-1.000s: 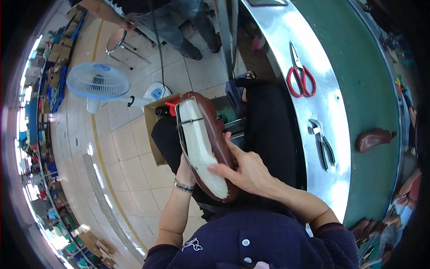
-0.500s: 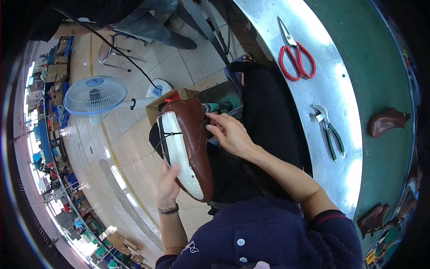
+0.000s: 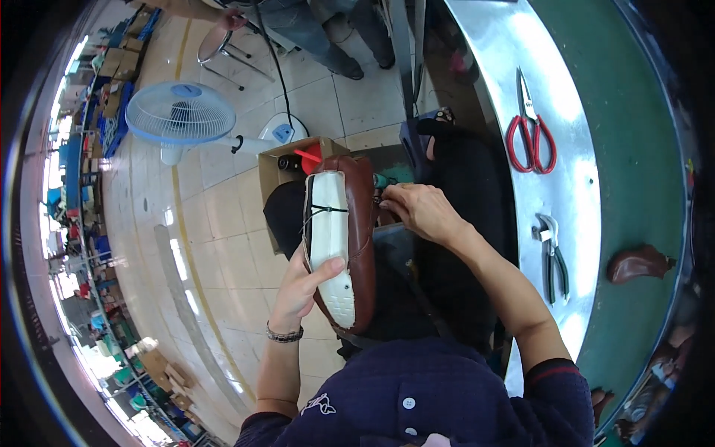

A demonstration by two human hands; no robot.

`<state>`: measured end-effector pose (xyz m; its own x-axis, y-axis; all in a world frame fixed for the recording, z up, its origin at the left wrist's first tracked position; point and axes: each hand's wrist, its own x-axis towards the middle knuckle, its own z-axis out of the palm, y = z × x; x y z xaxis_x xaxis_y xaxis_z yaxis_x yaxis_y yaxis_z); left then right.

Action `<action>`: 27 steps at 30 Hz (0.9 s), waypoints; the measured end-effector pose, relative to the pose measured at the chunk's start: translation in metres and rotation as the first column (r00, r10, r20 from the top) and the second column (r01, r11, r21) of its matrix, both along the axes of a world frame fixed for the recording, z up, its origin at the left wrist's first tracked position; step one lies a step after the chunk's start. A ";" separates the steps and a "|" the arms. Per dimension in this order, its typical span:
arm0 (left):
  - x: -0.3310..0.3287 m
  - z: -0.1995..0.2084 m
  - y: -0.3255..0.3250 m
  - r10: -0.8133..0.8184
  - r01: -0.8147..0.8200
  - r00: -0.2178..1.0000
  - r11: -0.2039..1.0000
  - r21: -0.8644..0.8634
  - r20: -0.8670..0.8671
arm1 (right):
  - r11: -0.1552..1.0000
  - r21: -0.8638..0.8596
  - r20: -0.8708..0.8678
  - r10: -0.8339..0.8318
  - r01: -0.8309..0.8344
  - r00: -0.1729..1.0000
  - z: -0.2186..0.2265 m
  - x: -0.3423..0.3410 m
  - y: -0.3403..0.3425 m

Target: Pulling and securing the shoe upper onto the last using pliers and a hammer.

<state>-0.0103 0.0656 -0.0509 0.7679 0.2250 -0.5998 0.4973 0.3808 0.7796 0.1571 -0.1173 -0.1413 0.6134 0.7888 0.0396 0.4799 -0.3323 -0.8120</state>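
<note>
A brown leather shoe (image 3: 363, 246) stands upright over my lap, with its white underside (image 3: 325, 242) turned to the left. A thin dark cord (image 3: 328, 209) is tied around the white part. My left hand (image 3: 299, 289) grips the shoe's lower left side, its thumb pressed on the white underside. On the shoe's right side, my right hand (image 3: 428, 211) has thumb and fingers pinched close to the leather. What those fingertips hold is too small to make out.
Red-handled scissors (image 3: 532, 145) and dark-handled pliers (image 3: 552, 257) lie on the metal bench (image 3: 521, 37) at right. Another brown leather piece (image 3: 639, 265) rests on the green surface (image 3: 596, 97). Behind the shoe is a cardboard box (image 3: 269, 179); a fan (image 3: 181, 115) stands left.
The shoe has turned more upright. My left hand now presses its thumb onto the white underside. The right hand's fingers have drawn a little away from the leather.
</note>
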 end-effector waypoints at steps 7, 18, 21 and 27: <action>0.000 0.005 0.003 -0.033 0.033 0.997 0.999 0.007 0.075 | 0.968 -0.033 -0.031 0.249 -0.250 0.968 -0.004 0.020 0.006; 0.001 0.001 0.008 -0.047 0.047 0.989 0.999 0.001 0.141 | 0.958 0.010 -0.253 0.280 -0.287 0.926 0.004 0.021 0.011; 0.004 -0.001 0.003 -0.027 0.031 0.993 0.999 -0.030 0.119 | 0.963 -0.104 -0.292 0.211 -0.250 0.933 0.013 0.025 0.012; 0.003 -0.001 -0.002 -0.036 0.040 0.988 0.999 -0.028 0.147 | 0.942 -0.282 -0.315 0.089 -0.183 0.945 0.006 0.029 0.018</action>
